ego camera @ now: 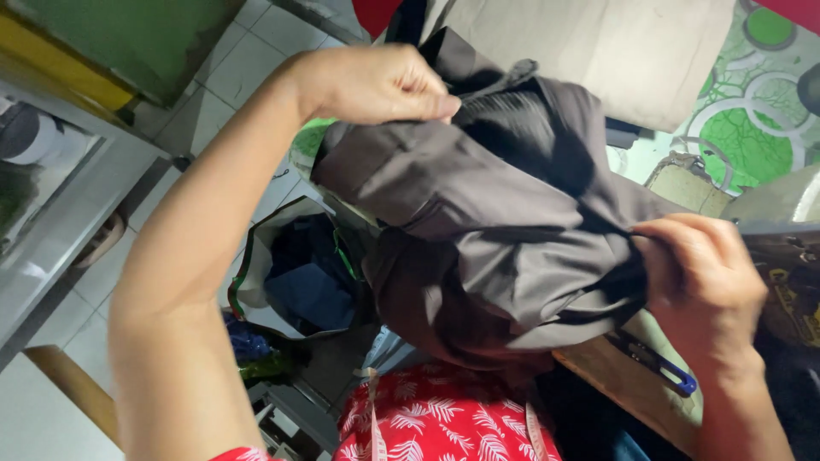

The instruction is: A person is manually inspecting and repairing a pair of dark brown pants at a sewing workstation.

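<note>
Holding up the grey trousers [504, 222] between us, left hand [376, 84] pinching the top edge, right hand [705, 286] gripping the side, so the cloth hangs spread above the bag [295, 273].

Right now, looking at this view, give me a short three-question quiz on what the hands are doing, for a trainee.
1. True or false: both hands grip the dark grey garment.
2. Which hand is raised higher, left hand or right hand?
3. Multiple choice: the open bag on the floor lies A) under the left forearm, B) beside the right hand, C) on the wooden table.

Key: 1 true. 2 left hand, its fingers pinching the top edge. 3 A.
</note>
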